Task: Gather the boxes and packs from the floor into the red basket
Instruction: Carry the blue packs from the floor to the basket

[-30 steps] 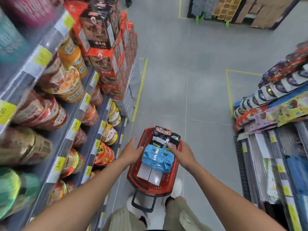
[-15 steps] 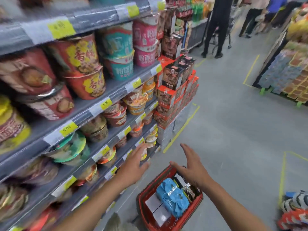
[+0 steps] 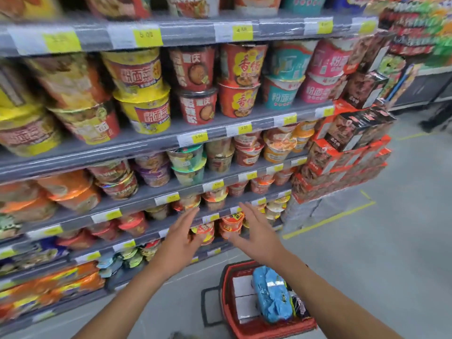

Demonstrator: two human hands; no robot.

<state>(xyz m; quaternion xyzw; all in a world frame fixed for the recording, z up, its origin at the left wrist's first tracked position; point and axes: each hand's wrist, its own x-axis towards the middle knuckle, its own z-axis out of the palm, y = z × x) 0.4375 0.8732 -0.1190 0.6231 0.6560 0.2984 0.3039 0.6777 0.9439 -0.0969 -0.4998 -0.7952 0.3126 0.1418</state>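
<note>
The red basket (image 3: pixel 228 285) stands on the grey floor at the bottom of the view. Inside it lie a blue pack (image 3: pixel 271 294), white boxes (image 3: pixel 243 297) and a dark pack (image 3: pixel 297 307) by its right wall. My left hand (image 3: pixel 181 238) and my right hand (image 3: pixel 256 231) are raised above and beyond the basket, in front of the lower shelves. Both hands have straight, spread fingers and hold nothing. My right forearm crosses over the basket's right side.
Tall shelves (image 3: pixel 195 135) full of instant noodle cups fill the left and centre. A stack of dark and orange boxes (image 3: pixel 347 152) stands at the shelf end on the right. A yellow floor line (image 3: pixel 327 220) runs by the stack. Grey floor lies to the right.
The view has swung up and left from the basket to the shelves. Both hands have lifted off the basket and its packs and now hover before the lower shelves.
</note>
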